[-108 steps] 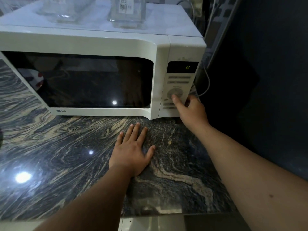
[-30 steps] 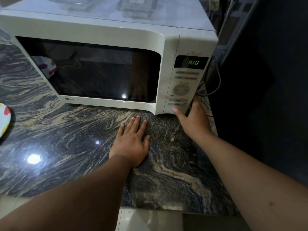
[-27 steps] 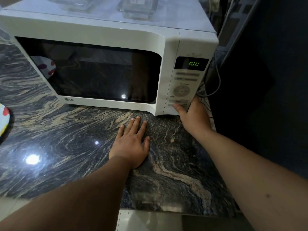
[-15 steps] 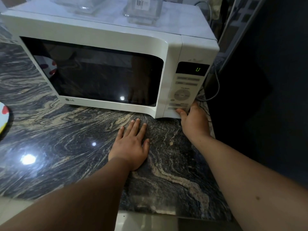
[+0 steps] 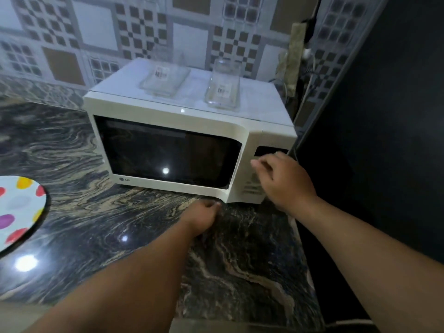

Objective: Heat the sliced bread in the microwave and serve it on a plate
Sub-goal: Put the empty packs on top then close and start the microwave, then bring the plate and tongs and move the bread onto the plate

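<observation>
So the microwave [image 5: 189, 143] door is shut and the window is totally dark, meaning I can't see any sliced bread in there. My guess is it's inside, but honestly the glass shows nothing but reflections. The right hand [image 5: 286, 182] is up at the control panel [image 5: 254, 181], fingers loosely curled and not holding anything, covering most of the buttons; the display looks dark from here, so I can't tell if it's running or done. The left hand [image 5: 204, 215] is down on the marble countertop [image 5: 240, 260] just in front of the door's lower corner, fingers curled in, empty. The polka-dot plate [image 5: 19, 210] sits well off to the left edge and has nothing on it, so the serving part is clearly still to do. On top of the microwave there's a clear glass dish [image 5: 165, 79] and a clear glass jar [image 5: 223, 86], both with labels on them, both look empty.
</observation>
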